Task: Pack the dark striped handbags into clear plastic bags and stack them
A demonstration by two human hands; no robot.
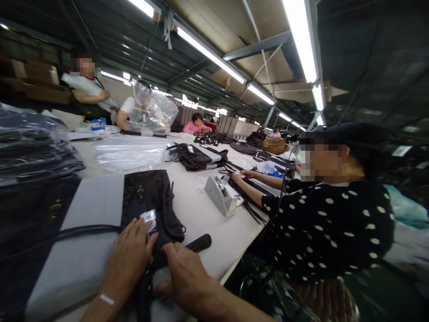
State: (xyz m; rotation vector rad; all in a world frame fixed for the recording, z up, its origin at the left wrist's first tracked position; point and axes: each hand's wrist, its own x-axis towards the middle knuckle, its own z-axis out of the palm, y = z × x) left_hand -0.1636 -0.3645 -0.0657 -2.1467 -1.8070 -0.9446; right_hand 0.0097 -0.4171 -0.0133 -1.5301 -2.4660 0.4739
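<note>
A dark brown bag (pixel 152 190) lies on the table, with a band of pale wrapping (pixel 95 197) around it. My left hand (pixel 129 250) rests on the bag, fingers stretched out and thumb apart. A small shiny plastic packet (pixel 149 218) sits at its fingertips. Just to the right, my right hand (pixel 187 273) is closed on the bag's near edge; its fingertips are partly hidden. Beyond that hand a dark strap end (pixel 201 243) sticks out over the tabletop. A thin dark strap (pixel 89 229) runs across the wrapping towards my left hand.
A grey tape dispenser (pixel 219 197) stands right of the bag. Beside it, a co-worker in a dotted top (pixel 328 223) handles dark straps. Clear plastic bags (pixel 130 152) and dark bags (pixel 197 156) lie farther back. Plastic-covered dark goods (pixel 33 143) are stacked left.
</note>
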